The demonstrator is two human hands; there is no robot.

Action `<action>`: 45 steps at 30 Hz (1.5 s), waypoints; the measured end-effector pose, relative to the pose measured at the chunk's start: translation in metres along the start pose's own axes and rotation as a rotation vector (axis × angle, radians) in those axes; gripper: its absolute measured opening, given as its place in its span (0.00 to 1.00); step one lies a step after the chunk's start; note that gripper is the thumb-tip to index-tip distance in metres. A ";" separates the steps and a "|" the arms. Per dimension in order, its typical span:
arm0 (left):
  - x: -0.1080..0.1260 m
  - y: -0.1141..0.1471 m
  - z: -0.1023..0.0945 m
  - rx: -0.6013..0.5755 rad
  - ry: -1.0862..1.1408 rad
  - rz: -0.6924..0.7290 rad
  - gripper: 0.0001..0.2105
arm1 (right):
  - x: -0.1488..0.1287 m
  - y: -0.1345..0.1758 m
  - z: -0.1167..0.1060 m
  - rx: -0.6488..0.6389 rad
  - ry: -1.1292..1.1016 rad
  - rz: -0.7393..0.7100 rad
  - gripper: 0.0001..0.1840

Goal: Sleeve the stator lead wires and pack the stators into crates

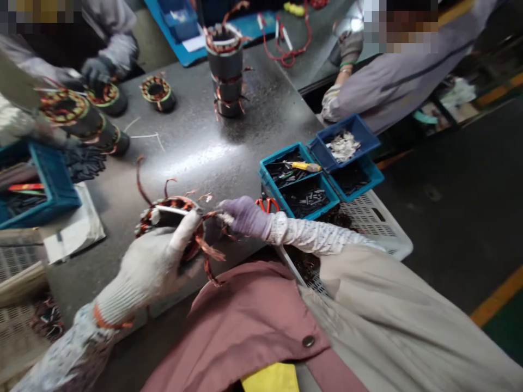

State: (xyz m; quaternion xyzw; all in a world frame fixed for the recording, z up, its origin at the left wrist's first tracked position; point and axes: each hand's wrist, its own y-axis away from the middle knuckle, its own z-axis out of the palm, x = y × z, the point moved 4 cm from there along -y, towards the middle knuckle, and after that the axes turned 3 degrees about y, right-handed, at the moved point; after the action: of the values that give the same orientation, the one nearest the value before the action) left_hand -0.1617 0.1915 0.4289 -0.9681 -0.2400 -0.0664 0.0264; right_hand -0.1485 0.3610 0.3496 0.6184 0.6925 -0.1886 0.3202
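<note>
- Here, in the head view, the left hand, in a white knit glove, is closed around a motor stator with copper windings, holding it at the near edge of the dark table, just above the person's lap.
- The left thumb presses a thin white sleeve across the top of the stator.
- The right hand, in a purple glove, is pinched shut on a wire end of the stator's leads, just right of the winding; what exactly sits between the fingertips is blurred, so it may be a sleeve tip rather than bare wire.
- Loose copper leads curl up from the stator's far side and hang down from its near side.
- Red-handled scissors lie on the table just behind the right wrist.
- Beside them stand blue bins on a white crate; a yellow-handled tool rests in the nearest-left bin.
- Farther back, a stack of stators stands upright mid-table, and single stators lie to its left.
- A co-worker's gloved hand rests by a stator at the far left; another co-worker's sleeve leans on the table at the far right.
- A blue tray sits at the left edge.
</note>
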 end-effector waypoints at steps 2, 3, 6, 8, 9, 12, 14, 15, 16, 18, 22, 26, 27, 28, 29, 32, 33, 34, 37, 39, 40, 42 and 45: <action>-0.001 0.000 -0.004 0.014 -0.018 0.030 0.42 | -0.002 -0.006 0.004 -0.043 -0.026 -0.022 0.09; -0.001 0.001 -0.006 0.008 -0.021 0.038 0.44 | 0.001 -0.006 0.005 -0.062 -0.067 -0.033 0.10; -0.003 0.003 -0.008 -0.050 -0.011 0.007 0.45 | 0.041 -0.002 -0.013 -0.033 -0.155 0.036 0.11; -0.004 0.004 -0.010 -0.063 -0.002 -0.030 0.44 | 0.095 0.000 -0.039 0.052 -0.123 0.158 0.06; -0.003 0.004 -0.011 -0.059 -0.004 -0.049 0.43 | 0.125 -0.001 -0.052 0.079 -0.110 0.201 0.06; 0.000 0.003 -0.014 -0.080 -0.020 -0.072 0.43 | 0.213 -0.015 -0.077 0.079 0.021 0.423 0.08; 0.002 0.001 -0.015 -0.114 -0.046 -0.077 0.44 | 0.250 -0.030 -0.075 0.005 0.057 0.506 0.14; 0.002 0.001 -0.015 -0.128 -0.057 -0.075 0.44 | 0.260 -0.037 -0.070 -0.031 0.064 0.521 0.16; 0.003 0.001 -0.015 -0.133 -0.064 -0.068 0.44 | 0.266 -0.043 -0.064 -0.059 0.080 0.527 0.17; 0.004 0.001 -0.015 -0.131 -0.075 -0.056 0.44 | 0.270 -0.049 -0.057 -0.069 0.151 0.517 0.18; 0.001 0.004 -0.009 -0.122 -0.064 -0.057 0.41 | 0.272 -0.042 -0.065 0.006 0.359 0.490 0.16; -0.006 0.006 -0.002 -0.122 0.014 -0.146 0.37 | 0.264 -0.030 -0.087 0.080 0.393 0.503 0.17; -0.008 0.006 0.000 -0.123 0.026 -0.166 0.37 | 0.256 -0.026 -0.092 0.133 0.347 0.510 0.18; -0.009 0.006 0.001 -0.118 0.034 -0.177 0.38 | 0.246 -0.020 -0.096 0.198 0.259 0.516 0.18; -0.009 0.006 0.001 -0.096 0.043 -0.173 0.38 | 0.233 -0.014 -0.096 0.264 0.119 0.522 0.16; -0.010 0.005 0.003 -0.056 0.062 -0.143 0.40 | 0.182 0.011 -0.071 0.334 -0.378 0.535 0.03; -0.010 0.005 0.003 -0.050 0.057 -0.135 0.40 | 0.164 0.018 -0.056 0.298 -0.463 0.536 0.04; -0.010 0.005 0.004 -0.047 0.047 -0.126 0.40 | 0.146 0.024 -0.038 0.233 -0.546 0.529 0.03; -0.009 0.005 0.004 -0.044 0.013 -0.097 0.39 | 0.109 0.030 0.014 0.035 -0.864 0.525 0.08; -0.009 0.004 0.004 -0.051 0.004 -0.077 0.38 | 0.100 0.027 0.033 0.006 -0.981 0.533 0.14; -0.008 0.004 0.004 -0.055 0.001 -0.069 0.38 | 0.100 0.024 0.037 0.011 -1.012 0.539 0.16; -0.007 0.003 0.003 -0.065 -0.007 -0.050 0.37 | 0.100 0.017 0.039 0.013 -1.065 0.547 0.18; -0.005 0.003 0.002 -0.080 -0.027 -0.028 0.37 | 0.097 0.010 0.036 -0.014 -1.124 0.550 0.16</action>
State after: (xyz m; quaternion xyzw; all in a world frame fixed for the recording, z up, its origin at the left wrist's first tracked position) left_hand -0.1651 0.1868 0.4264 -0.9658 -0.2511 -0.0630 -0.0166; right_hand -0.1337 0.4105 0.2595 0.5782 0.2346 -0.3913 0.6764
